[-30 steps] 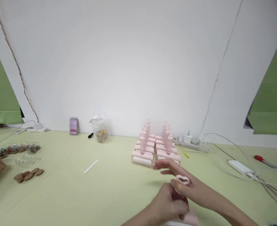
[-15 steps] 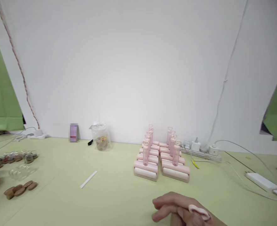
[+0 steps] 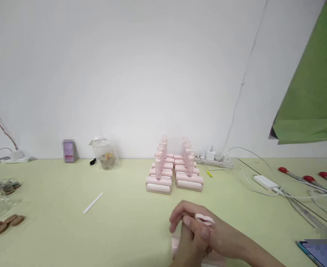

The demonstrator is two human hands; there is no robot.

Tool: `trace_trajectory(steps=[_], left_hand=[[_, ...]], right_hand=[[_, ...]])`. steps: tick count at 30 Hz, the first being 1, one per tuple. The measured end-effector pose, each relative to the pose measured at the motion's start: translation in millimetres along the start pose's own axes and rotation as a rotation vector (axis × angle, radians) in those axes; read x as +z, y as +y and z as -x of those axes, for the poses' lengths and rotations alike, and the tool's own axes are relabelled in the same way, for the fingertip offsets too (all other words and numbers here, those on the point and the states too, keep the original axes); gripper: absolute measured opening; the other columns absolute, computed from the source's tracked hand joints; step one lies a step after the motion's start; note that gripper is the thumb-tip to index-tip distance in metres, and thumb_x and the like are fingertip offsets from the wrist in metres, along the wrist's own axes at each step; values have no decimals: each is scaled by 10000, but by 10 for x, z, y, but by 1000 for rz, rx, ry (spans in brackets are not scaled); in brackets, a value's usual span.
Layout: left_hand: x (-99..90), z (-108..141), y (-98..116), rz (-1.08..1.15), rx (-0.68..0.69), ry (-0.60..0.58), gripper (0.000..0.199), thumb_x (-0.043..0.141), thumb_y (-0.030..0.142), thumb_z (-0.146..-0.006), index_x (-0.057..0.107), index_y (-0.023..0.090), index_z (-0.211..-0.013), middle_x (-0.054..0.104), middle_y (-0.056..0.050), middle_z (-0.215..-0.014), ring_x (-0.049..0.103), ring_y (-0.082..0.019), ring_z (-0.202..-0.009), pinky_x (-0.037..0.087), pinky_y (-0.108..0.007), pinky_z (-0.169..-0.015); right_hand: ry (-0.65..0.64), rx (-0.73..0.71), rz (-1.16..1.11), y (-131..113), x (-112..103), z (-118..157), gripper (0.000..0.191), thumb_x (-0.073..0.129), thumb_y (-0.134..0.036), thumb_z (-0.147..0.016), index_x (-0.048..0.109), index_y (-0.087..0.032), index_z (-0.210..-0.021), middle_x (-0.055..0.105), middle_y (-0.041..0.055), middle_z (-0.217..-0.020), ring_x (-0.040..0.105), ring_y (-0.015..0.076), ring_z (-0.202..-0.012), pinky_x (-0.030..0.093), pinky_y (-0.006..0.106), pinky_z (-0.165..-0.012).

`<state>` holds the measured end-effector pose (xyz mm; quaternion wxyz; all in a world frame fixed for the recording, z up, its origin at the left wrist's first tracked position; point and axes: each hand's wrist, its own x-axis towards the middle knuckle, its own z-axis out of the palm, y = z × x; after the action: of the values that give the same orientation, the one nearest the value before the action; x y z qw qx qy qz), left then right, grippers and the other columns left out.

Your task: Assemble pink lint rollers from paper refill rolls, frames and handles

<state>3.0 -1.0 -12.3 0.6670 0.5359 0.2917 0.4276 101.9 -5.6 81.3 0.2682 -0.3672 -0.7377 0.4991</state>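
Note:
A pink lint roller [image 3: 175, 244] stands near the front edge of the table, mostly covered by both hands. Only its loop-shaped handle end and parts of its pink body show. My right hand [image 3: 221, 231] comes in from the right with its fingers curled round the handle, the loop poking out above them. From below, my left hand [image 3: 189, 241] closes against the same handle, its thumb beside the right hand's palm. Beyond the hands, two rows of matching pink lint rollers [image 3: 159, 180] stand upright, with heart-shaped loops on top.
Left lie a white strip [image 3: 93, 203], wooden lids [image 3: 2, 227] and clear glass jars [image 3: 2, 204]. A bagged cup [image 3: 106, 155] is by the wall. Right are a power strip [image 3: 219, 163], white adapter [image 3: 265, 182], cables, red-tipped tools [image 3: 309, 179] and a phone [image 3: 319, 252].
The view has swung right, bringing the red-tipped tools and phone into sight. Both hands now show more fully, clasped together, and part of the lint roller's body appears beneath them.

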Motion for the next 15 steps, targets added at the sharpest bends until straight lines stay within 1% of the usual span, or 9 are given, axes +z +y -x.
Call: trace_trajectory(steps=[2,4,7,10,12,15], left_hand=[[40,-29,37,75,84,-17,529,566,679,-559,448,173,-657,365,64,-457,317,-56,-395,244,-191,-396],[52,-80,59,100,142,-61,602,526,758,-496,390,172,-517,307,76,-369,263,-33,-330,193,-176,-343],[41,-148,62,122,164,-97,647,414,826,-495,352,184,-444,241,85,-305,204,-24,-264,154,-175,-284],[29,-169,70,119,174,-98,651,372,823,-537,352,183,-416,226,88,-294,193,-23,-252,162,-171,-272],[34,-162,101,125,149,-111,657,335,830,-546,337,189,-401,226,85,-281,200,-28,-243,167,-174,-267],[59,-142,174,104,92,-104,631,360,815,-553,316,200,-422,230,92,-288,195,-29,-243,156,-173,-263]], right_hand=[[21,-39,10,56,-57,25,305,379,-441,-840,493,-247,-1046,558,50,-1079,554,177,-868,444,323,-777],[60,-109,65,125,-111,73,310,438,-441,-815,492,-247,-1051,517,52,-1123,506,208,-989,391,359,-873],[172,-138,148,214,-130,171,264,555,-393,-757,524,-241,-970,513,42,-1074,511,217,-968,409,350,-852],[268,-167,182,252,-65,242,189,536,-337,-785,532,-236,-945,530,28,-978,526,188,-909,418,312,-824],[284,-213,188,243,-15,259,163,498,-327,-812,541,-227,-934,531,28,-938,529,178,-887,415,298,-817],[298,-289,218,195,20,255,150,465,-318,-834,565,-215,-879,527,34,-910,535,167,-845,422,274,-775]])
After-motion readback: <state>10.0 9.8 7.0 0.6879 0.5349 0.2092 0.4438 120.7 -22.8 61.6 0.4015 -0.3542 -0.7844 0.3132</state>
